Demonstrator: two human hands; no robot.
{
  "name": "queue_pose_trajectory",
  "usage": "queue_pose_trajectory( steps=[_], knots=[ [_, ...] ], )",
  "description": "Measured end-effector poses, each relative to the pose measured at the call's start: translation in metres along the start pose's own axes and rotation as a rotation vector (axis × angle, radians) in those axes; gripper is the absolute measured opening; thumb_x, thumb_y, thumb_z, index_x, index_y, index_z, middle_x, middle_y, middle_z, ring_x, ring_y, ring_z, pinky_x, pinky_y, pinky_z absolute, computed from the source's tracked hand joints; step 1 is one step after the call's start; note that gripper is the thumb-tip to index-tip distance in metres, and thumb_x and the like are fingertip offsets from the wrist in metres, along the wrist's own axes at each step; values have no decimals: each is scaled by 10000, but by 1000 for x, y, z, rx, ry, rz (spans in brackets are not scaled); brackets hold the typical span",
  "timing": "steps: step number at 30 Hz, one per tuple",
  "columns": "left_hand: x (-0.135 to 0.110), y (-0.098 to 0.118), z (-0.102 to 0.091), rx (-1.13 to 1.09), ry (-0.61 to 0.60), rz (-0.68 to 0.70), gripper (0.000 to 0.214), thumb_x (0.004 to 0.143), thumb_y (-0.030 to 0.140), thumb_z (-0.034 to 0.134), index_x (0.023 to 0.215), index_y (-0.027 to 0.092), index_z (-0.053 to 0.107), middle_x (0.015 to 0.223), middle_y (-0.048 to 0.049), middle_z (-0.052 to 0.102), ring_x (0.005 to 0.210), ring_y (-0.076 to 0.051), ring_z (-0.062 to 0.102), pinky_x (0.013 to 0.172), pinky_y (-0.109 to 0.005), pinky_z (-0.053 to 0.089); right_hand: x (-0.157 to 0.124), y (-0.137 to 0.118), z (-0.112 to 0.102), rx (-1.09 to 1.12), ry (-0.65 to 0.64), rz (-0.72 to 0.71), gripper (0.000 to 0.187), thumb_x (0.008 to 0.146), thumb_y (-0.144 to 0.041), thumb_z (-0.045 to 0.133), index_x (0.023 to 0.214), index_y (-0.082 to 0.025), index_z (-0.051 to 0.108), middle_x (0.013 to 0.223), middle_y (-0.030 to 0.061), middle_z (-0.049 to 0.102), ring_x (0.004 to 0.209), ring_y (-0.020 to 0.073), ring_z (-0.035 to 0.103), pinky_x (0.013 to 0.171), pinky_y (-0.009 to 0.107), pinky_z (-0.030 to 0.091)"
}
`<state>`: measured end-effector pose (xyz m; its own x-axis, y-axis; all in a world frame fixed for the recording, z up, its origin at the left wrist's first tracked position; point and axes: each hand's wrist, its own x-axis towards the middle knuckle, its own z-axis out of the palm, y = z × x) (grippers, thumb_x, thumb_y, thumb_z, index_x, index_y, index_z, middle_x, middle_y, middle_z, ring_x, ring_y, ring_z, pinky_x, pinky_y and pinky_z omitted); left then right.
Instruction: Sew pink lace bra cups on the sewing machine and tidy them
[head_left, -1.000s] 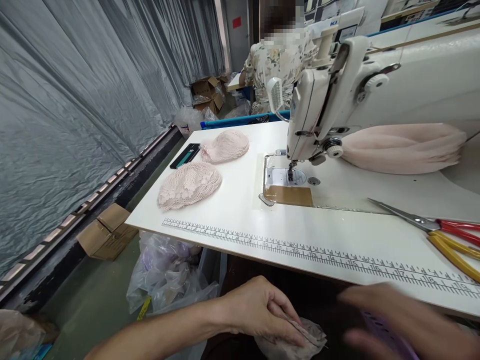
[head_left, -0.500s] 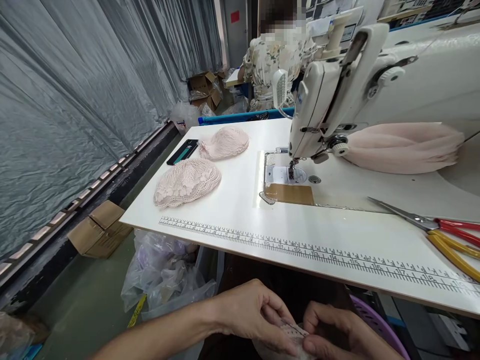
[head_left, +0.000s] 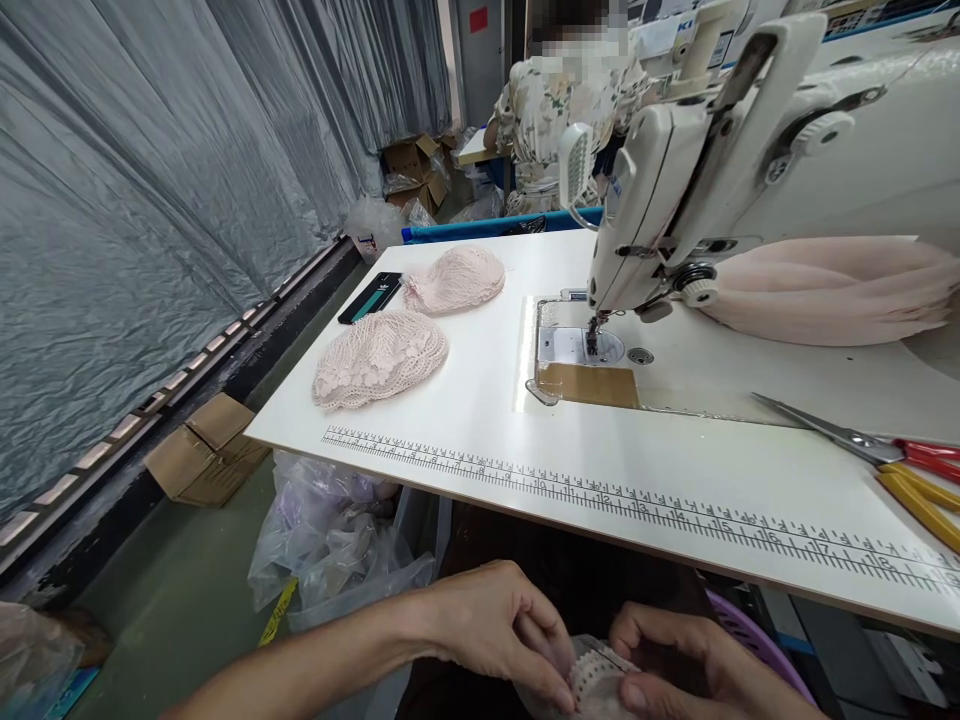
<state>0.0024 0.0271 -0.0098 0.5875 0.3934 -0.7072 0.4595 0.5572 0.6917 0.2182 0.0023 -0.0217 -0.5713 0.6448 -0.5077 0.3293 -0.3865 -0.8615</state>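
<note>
Below the table's front edge, my left hand (head_left: 510,630) pinches the left side of a pale, sheer piece of fabric (head_left: 600,685) with a row of small dark dots along its curved edge. My right hand (head_left: 686,660) grips the same piece from the right, thumb on top. The lower part of the piece runs out of view. On the white table (head_left: 465,400) lie two pale pink crocheted pieces, a nearer one (head_left: 379,360) with flower-like trim and a farther one (head_left: 457,280).
A white sewing machine (head_left: 660,190) stands at the right, with folded pink sheer fabric (head_left: 832,290) under its arm. Scissors (head_left: 855,440) with red and yellow handles nearby lie at the right edge. A dark phone-like item (head_left: 370,298) rests at far left. A person (head_left: 566,120) sits beyond.
The view has shifted slightly. My left fingers have slid down and left on the fabric, so more of its dotted edge shows between my hands.
</note>
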Motion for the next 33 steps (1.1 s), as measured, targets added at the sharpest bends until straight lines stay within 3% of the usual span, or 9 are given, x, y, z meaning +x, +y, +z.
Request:
queue_pose_trajectory(
  steps=[9, 17, 23, 27, 33],
  knots=[
    [-3, -5, -3, 4, -41, 65, 566, 349, 561, 851, 733, 170, 709, 686, 34, 626, 669, -108, 556, 679, -193, 421, 4, 2, 3, 83, 25, 12, 325, 720, -520, 706, 652, -211, 631, 653, -39, 582, 671, 144, 485, 645, 215, 371],
    [-10, 2, -9, 50, -55, 126, 557, 395, 533, 861, 815, 189, 736, 630, 56, 548, 583, -77, 437, 545, -180, 336, 0, -2, -10, 97, -11, -49, 389, 723, -596, 674, 650, -219, 612, 629, -45, 517, 620, 132, 434, 606, 220, 360],
    [-9, -4, -12, 94, -21, 295, 433, 503, 552, 825, 738, 196, 753, 675, 41, 512, 665, -86, 461, 591, -186, 333, -1, 0, -11, 135, 13, -55, 404, 730, -607, 659, 634, -220, 591, 621, -39, 507, 611, 137, 431, 598, 230, 374],
    [-9, -4, -12, -14, -40, 215, 408, 516, 520, 826, 754, 195, 757, 737, 17, 624, 734, -117, 559, 741, -206, 433, -1, 8, -12, 115, 48, -50, 358, 722, -580, 690, 656, -230, 653, 642, -28, 584, 637, 150, 498, 618, 236, 405],
    [-10, -6, -13, -51, -79, 173, 371, 606, 457, 795, 864, 192, 757, 682, 18, 673, 682, -112, 625, 753, -213, 497, -1, 14, -13, 148, 30, -61, 310, 747, -544, 690, 690, -239, 690, 669, -13, 655, 662, 164, 569, 645, 247, 443]
  ],
)
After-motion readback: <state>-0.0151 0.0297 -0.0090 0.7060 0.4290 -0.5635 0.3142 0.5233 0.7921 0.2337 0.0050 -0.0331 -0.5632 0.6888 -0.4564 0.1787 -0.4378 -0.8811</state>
